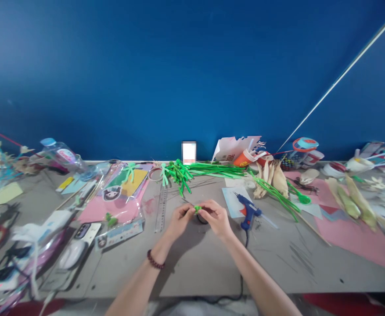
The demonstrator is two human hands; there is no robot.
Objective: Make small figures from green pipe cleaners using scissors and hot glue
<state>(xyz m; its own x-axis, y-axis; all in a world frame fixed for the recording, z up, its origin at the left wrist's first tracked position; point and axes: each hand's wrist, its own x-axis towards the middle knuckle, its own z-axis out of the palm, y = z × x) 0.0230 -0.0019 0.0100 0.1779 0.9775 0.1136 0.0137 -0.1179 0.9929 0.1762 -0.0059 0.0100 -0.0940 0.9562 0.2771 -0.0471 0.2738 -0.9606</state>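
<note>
- Green chenille-stem piece (197, 208), small and bunched, is sitting between the fingertips of both hands, low over the grey table (192, 267) near its middle.
- The left hand (181, 218) is curling inward, its thumb and fingertips closing in a pinch on the piece's near-left side; a dark red bead bracelet (155, 260) is circling that wrist.
- The right hand (216, 218) is pinching the same piece from the other side, its fingers bent and drawn together.
- Something dark and rounded (201, 220) is showing just below the fingertips (from where I'm standing, I can't tell what it is).
- A clear ruler (161, 210) is lying to the left of the hands, and beyond its far end a roll of tape (155, 174) is resting.
- Bent green chenille stems (178, 174) are heaping up beyond the hands, with long straight ones (217, 170) stretching rightward beside them.
- A blue glue gun (249, 210) is lying to the right of the right hand, partly overlapping a pale blue sheet (231, 202), its cord trailing toward the table's near edge.
</note>
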